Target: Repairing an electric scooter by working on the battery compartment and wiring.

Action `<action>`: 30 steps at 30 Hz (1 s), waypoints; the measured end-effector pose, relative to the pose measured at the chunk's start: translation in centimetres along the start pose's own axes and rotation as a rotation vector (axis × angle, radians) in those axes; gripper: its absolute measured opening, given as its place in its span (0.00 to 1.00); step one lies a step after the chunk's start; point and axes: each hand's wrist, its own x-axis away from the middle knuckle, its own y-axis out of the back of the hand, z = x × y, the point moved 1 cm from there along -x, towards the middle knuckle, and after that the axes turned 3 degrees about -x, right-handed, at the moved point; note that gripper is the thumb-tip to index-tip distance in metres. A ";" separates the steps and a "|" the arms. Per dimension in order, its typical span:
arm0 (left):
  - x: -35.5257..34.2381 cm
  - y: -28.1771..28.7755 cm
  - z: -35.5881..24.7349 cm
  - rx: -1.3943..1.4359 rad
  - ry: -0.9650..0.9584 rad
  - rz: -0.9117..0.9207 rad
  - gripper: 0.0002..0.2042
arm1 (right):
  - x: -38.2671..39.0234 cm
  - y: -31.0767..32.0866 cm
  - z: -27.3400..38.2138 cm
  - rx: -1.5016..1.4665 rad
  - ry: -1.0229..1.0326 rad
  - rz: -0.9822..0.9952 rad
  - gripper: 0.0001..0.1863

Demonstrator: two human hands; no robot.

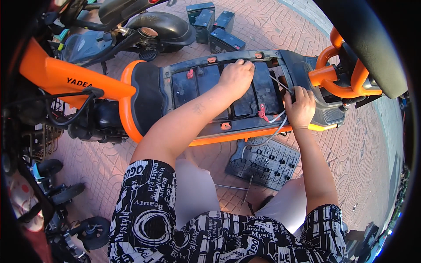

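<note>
The open battery bay point(239, 55) of an orange electric scooter point(66, 79) holds a row of black batteries point(268, 87), set side by side, with a red terminal cover point(190, 73) near the bay's far left corner and a red terminal boot point(263, 112) near its close right corner. The left hand point(237, 78) rests over the middle of the bay, fingers curled under; whether it grips anything cannot be told. Its forearm point(188, 109) slants across the bay and hides part of the batteries. At the bay's right end, the right hand point(300, 105) is closed on a thin, light-coloured shaft point(279, 83), its covered end hidden by the fingers; it could be a tool or a lead. A grey cable point(280, 128) passes beside this hand and loops over the bay's near edge. On the near side of the bay, a ribbed black plastic panel point(269, 163) lies on the paving point(351, 144), close to a slim metal rod point(230, 187). Beyond the bay stand four loose black batteries point(226, 40), with another vehicle's rear wheel point(169, 28) to their left. Orange tubes point(324, 76) and a long black cushion point(364, 48) crowd the bay's right side.
</note>
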 end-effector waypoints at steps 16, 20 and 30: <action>7.3 2.5 9.4 0.510 0.819 -0.122 0.05 | 0.2 -0.4 -0.5 0.011 0.012 -0.023 0.10; 8.1 2.4 9.6 0.376 0.727 -0.158 0.07 | 0.2 -0.1 -0.2 0.001 0.002 -0.013 0.09; 7.7 1.8 10.2 0.399 0.748 -0.084 0.06 | 0.2 -0.2 -0.4 0.015 -0.011 -0.002 0.09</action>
